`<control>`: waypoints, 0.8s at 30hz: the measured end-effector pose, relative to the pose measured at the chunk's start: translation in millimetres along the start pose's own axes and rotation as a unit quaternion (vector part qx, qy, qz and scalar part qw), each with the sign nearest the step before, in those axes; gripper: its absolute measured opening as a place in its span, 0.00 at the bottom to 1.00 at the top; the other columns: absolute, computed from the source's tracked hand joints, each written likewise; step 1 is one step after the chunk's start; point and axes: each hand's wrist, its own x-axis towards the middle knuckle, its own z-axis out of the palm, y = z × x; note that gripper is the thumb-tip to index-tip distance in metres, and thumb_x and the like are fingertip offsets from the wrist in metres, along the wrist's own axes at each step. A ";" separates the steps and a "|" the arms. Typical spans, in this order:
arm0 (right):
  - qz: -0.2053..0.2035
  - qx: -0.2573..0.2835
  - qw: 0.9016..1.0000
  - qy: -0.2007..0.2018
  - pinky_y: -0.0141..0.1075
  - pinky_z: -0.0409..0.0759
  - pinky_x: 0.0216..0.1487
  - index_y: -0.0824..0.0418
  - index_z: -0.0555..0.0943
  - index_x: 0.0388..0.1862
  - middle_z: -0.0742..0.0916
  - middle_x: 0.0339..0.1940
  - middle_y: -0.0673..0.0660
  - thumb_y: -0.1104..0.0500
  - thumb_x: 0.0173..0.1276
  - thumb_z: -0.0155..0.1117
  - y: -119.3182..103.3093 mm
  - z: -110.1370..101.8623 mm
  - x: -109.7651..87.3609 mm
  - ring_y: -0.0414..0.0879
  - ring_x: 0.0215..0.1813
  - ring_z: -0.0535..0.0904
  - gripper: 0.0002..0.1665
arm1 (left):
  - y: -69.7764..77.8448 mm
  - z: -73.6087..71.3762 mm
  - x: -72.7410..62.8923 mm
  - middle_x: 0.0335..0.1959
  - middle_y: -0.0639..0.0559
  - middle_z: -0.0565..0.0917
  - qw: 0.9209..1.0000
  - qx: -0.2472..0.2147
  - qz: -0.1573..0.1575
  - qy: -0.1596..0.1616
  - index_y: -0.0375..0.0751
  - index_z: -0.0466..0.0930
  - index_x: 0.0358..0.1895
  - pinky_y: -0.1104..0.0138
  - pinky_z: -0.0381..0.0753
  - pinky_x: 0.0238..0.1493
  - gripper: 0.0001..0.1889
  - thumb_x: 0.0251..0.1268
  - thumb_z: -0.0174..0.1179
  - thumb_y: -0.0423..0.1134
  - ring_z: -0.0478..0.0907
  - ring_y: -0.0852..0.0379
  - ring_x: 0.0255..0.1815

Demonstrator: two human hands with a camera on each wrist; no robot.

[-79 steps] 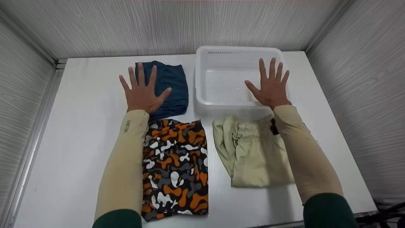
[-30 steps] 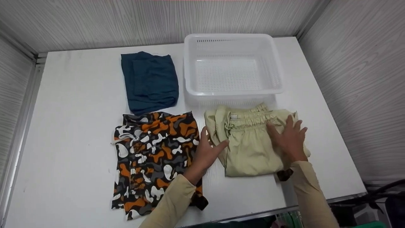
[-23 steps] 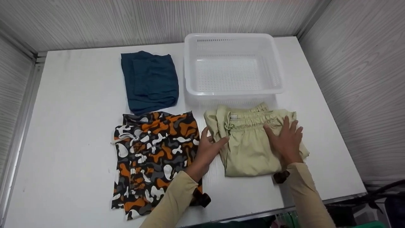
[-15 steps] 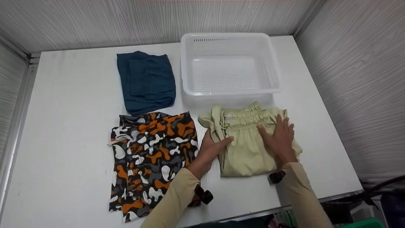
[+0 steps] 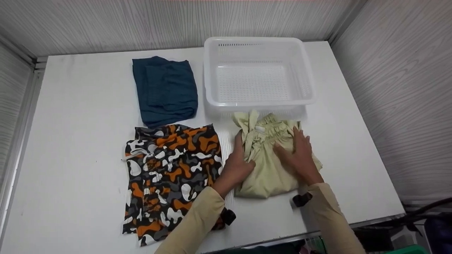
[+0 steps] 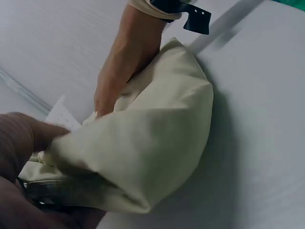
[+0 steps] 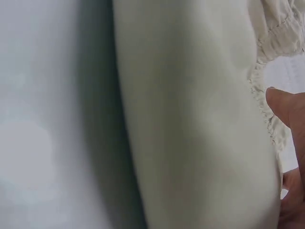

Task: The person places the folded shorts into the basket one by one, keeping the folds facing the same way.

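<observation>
Pale green drawstring pants (image 5: 268, 169) lie folded on the white table, their elastic waistband gathered into creases. At their left edge my left hand (image 5: 235, 167) grips the cloth, thumb on top and fingers partly hidden under it; the left wrist view shows the fabric bulging beyond this hand (image 6: 24, 162). My right hand (image 5: 298, 155) holds the right side, thumb and fingers spread with cloth between them. Its thumb shows by the waistband in the right wrist view. Left of my left forearm lie patterned shorts (image 5: 176, 169) in black, orange, grey and white.
Behind the pants stands a white plastic basket (image 5: 259, 104) with nothing in it. A folded dark blue garment (image 5: 166, 91) lies left of the basket. Grey wood-grain panels (image 5: 141, 24) enclose the table (image 5: 81, 123) on the back and sides.
Both hands came down from a raised spread onto the pants. Since then the right hand has moved left, and the pants have become narrower and more bunched between the hands.
</observation>
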 end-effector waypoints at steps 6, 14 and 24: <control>-0.026 0.072 0.997 0.012 0.57 0.49 0.77 0.60 0.49 0.84 0.59 0.80 0.67 0.40 0.73 0.63 -4.6 3.2 -5.4 0.62 0.81 0.50 0.53 | 0.1 -24.9 -12.6 0.83 0.48 0.44 0.992 -0.113 0.051 -0.006 0.58 0.33 0.83 0.60 0.67 0.60 0.51 0.64 0.50 0.22 0.58 0.52 0.75; 0.061 0.132 0.989 0.018 0.50 0.70 0.65 0.62 0.56 0.81 0.73 0.67 0.66 0.38 0.71 0.64 -17.3 -4.4 -13.5 0.58 0.66 0.71 0.51 | -18.7 -64.1 -27.2 0.83 0.53 0.37 0.980 -0.191 0.019 0.049 0.56 0.30 0.83 0.58 0.57 0.68 0.55 0.60 0.53 0.21 0.40 0.54 0.81; 0.147 0.205 0.963 -0.091 0.49 0.68 0.66 0.64 0.54 0.82 0.68 0.73 0.67 0.34 0.67 0.67 -43.1 -3.1 -12.1 0.58 0.72 0.65 0.58 | -43.5 -90.4 -38.4 0.83 0.51 0.29 0.977 -0.178 -0.065 0.098 0.54 0.21 0.82 0.54 0.47 0.76 0.52 0.71 0.54 0.35 0.31 0.51 0.82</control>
